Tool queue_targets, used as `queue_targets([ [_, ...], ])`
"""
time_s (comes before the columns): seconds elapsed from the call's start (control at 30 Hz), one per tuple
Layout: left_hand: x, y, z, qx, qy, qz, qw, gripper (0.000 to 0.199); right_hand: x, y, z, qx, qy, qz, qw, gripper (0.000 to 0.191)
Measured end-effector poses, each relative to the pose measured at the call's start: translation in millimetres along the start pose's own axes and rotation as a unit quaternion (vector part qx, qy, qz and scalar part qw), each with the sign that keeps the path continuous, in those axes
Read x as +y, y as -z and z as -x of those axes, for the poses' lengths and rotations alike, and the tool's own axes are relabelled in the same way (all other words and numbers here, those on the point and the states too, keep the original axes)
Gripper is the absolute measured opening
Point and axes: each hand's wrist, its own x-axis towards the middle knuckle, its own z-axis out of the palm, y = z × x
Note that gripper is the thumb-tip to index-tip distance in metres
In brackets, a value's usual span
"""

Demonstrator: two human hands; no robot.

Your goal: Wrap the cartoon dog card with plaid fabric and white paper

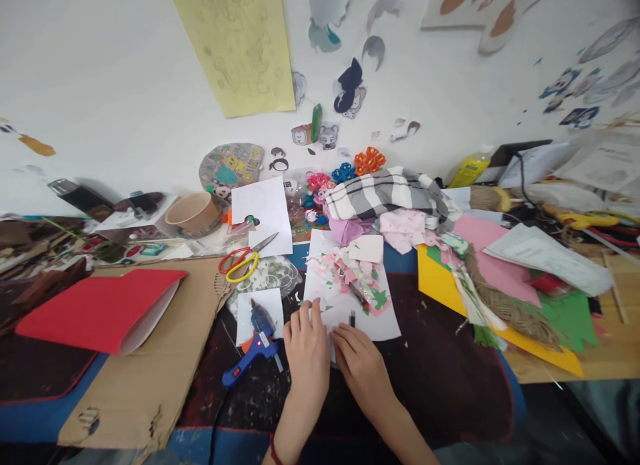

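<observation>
A white sheet of paper (pixel 387 322) lies on the dark mat, strewn with pink and green paper scraps (pixel 357 272). My left hand (pixel 307 345) is at the sheet's near left corner, fingers bent together over the paper. Close beside it, my right hand (pixel 361 365) has its fingers pressed together on the near edge. Both hands seem to grip the sheet; their thumbs are hidden. A small black piece (pixel 353 318) lies just beyond my right fingertips. Left of my left hand, a blue hot glue gun (pixel 259 345) rests with its nozzle over a small white paper.
Scissors (pixel 245 260) with red and yellow handles lie on a clear bag. At left are a red folder (pixel 100 308) and cardboard (pixel 165 345). Yellow paper (pixel 440 282) and twine (pixel 500 305) lie at right. Checked cloth (pixel 390 195) is heaped at the back.
</observation>
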Motion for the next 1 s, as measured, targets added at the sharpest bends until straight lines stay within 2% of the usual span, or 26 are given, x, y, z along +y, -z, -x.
queue_targets([
  [0.1,-0.6,-6.1,12.2,0.026,-0.089,0.037,0.995,0.03,2.7,4.1,-2.9,-0.017,-0.011,-0.025,0.999,0.025],
  [0.17,-2.4,-12.7,21.0,0.025,-0.119,0.068,0.99,0.029,4.2,7.2,-5.3,-0.033,-0.02,-0.044,0.998,0.025],
  [0.37,-5.0,-20.2,28.5,0.037,-0.138,0.067,0.988,0.033,10.8,23.6,-12.7,-0.08,-0.049,-0.125,0.988,0.026],
  [0.43,-4.5,-17.4,25.7,0.033,-0.141,0.061,0.988,0.034,18.2,34.5,-13.5,-0.073,-0.062,-0.16,0.982,0.027],
  [0.5,-3.8,-13.7,22.5,0.029,-0.145,0.061,0.987,0.036,30.8,48.4,-13.0,-0.041,-0.071,-0.173,0.982,0.027],
  [0.6,-2.5,-7.1,18.3,0.036,-0.146,0.08,0.985,0.034,59.2,73.0,-10.5,0.017,-0.097,-0.156,0.983,0.024],
  [0.73,0.0,6.4,12.5,0.109,-0.137,0.111,0.978,0.03,111.3,104.5,-5.6,0.082,-0.133,-0.077,0.985,0.022],
  [0.87,3.2,25.9,3.3,0.154,-0.146,0.143,0.967,0.027,172.1,131.3,-15.8,0.05,-0.159,0.026,0.986,0.024],
  [0.93,5.1,36.7,-2.8,0.154,-0.153,0.163,0.962,0.026,199.4,141.4,-36.2,0.054,-0.186,0.098,0.976,0.037],
  [1.0,7.1,47.4,-9.6,0.14,-0.165,0.179,0.96,0.025,220.1,145.5,-67.3,0.01,-0.158,0.153,0.975,0.049],
])
